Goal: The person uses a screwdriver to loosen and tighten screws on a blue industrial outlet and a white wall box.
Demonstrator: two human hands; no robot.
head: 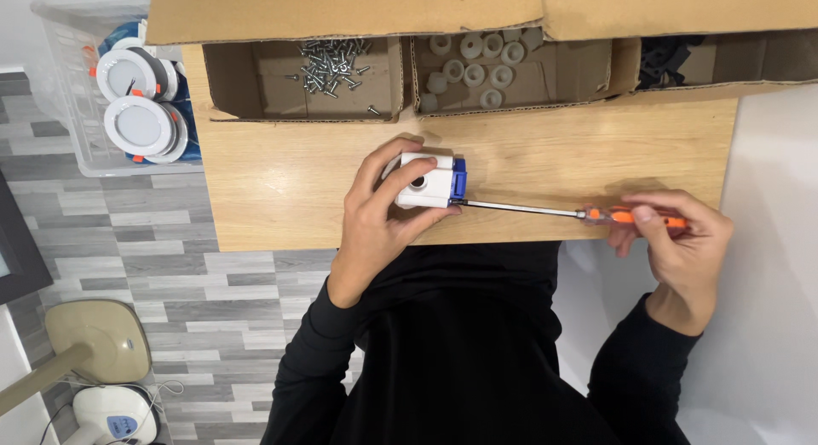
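Meanwhile, left hand (pixel 375 219) clamped small white plastic box with blue end (pixel 429 182) on wooden counter (pixel 281 181) | right hand (pixel 677 241) pinched orange-handled screwdriver (pixel 554 211) | box seemed light, rigid; best held by its sides.

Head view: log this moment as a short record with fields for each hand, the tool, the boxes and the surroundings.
left hand: left hand holds a white block with a blue end down on the wooden table
right hand: right hand grips the orange handle of a screwdriver
tool tip: at the block's blue end
boxes: cardboard boxes at the table's far edge; one holds screws, the next grey round caps, the third dark parts
surroundings: clear bin of round white lamps, on the left
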